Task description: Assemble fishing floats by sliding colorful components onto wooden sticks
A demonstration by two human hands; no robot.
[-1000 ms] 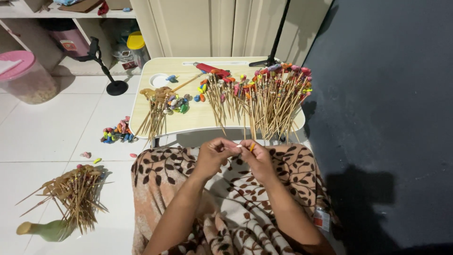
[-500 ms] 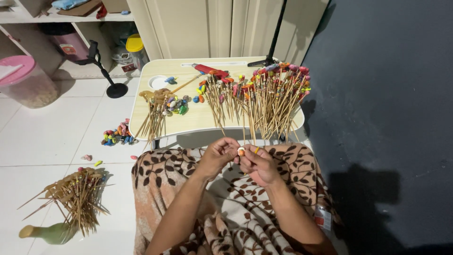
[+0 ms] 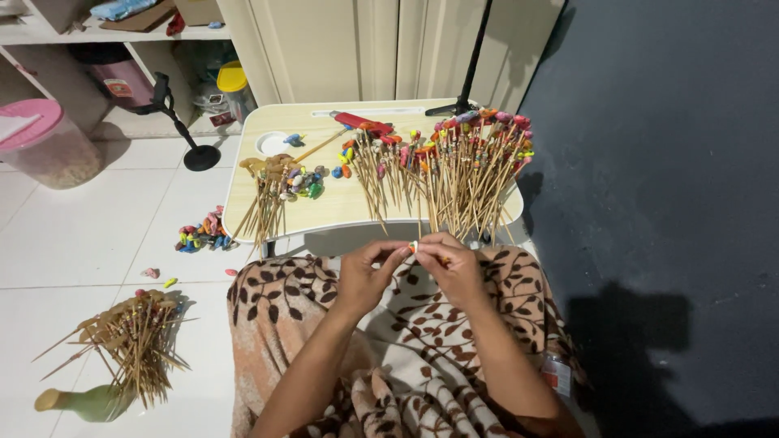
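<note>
Both hands meet over my lap, just in front of the low wooden table (image 3: 324,212). My left hand (image 3: 369,272) pinches a small orange and white bead (image 3: 413,246) at its fingertips. My right hand (image 3: 454,268) holds a thin bamboo skewer (image 3: 423,212) against that bead; the stick rises toward the table. A big fan of skewers tipped with coloured beads (image 3: 458,166) lies on the table's right half. A smaller bunch of plain-tipped skewers (image 3: 268,191) and loose coloured beads (image 3: 304,182) lie on its left half.
A leaf-patterned cloth (image 3: 422,349) covers my lap. On the white tiled floor lie a skewer pile (image 3: 130,341), a green bottle (image 3: 81,403) and a heap of beads (image 3: 201,235). A red tool (image 3: 361,123) and a small white dish (image 3: 272,143) sit on the table. Dark wall at right.
The hands stay together over the lap, shifting only slightly. The bead now shows between the fingertips at the skewer.
</note>
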